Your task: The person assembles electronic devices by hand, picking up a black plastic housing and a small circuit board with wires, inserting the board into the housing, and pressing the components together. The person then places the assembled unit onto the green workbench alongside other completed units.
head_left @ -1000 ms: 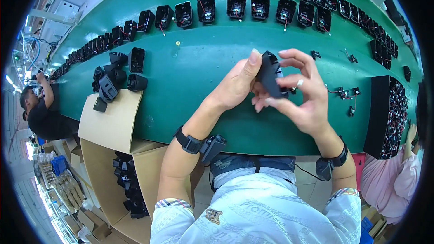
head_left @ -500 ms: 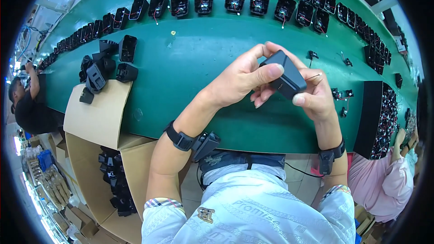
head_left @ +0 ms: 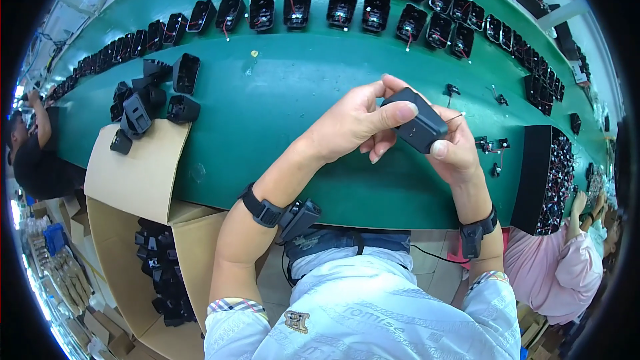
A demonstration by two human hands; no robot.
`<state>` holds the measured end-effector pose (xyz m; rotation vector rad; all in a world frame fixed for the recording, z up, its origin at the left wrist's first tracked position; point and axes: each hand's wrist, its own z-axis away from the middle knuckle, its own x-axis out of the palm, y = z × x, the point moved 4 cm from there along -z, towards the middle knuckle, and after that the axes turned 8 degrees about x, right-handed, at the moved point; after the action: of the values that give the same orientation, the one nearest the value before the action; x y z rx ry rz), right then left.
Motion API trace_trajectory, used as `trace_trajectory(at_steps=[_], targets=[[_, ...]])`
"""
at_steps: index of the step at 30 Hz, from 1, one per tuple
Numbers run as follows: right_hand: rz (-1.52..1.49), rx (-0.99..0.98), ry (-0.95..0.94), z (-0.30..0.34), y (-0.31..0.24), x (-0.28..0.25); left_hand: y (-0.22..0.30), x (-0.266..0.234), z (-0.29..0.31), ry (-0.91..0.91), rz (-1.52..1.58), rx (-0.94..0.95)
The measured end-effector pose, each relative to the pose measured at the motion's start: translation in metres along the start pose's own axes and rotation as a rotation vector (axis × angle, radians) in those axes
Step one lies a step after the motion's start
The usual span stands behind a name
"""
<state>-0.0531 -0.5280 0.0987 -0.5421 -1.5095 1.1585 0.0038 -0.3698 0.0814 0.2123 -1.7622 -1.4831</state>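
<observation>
A black plastic housing (head_left: 423, 127) with a row of small metal contacts is held between both hands above the green table. My left hand (head_left: 357, 120) is closed on it, thumb across the top face. Around its right and near end, my right hand (head_left: 460, 150) is closed too, thumb tip at the lower corner. A thin wire end (head_left: 456, 118) sticks out by the right fingers. Closest to my right hand on the table are small black parts with wires (head_left: 495, 145). The underside of the housing is hidden.
A long row of open black housings (head_left: 341, 10) with red wires lines the far side. Loose black housings (head_left: 137, 115) lie at left beside an open cardboard box (head_left: 127, 160) of more black parts. At right stands a black tray (head_left: 530, 180) full of small wired parts. Other people sit at both ends.
Both hands have tilted the housing, so its flat face with the contacts shows more fully. The grip is much the same. The whole view has shifted slightly.
</observation>
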Motion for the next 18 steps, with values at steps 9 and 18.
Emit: trace_trajectory(at_steps=[9, 18], targets=[[1.582, -0.425, 0.62, 0.01, -0.122, -0.082, 0.008, -0.016, 0.0, 0.353, -0.395, 0.204], [1.958, -0.008, 0.468, -0.008, -0.122, -0.174, 0.006, -0.02, -0.004, 0.355, -0.639, 0.261]])
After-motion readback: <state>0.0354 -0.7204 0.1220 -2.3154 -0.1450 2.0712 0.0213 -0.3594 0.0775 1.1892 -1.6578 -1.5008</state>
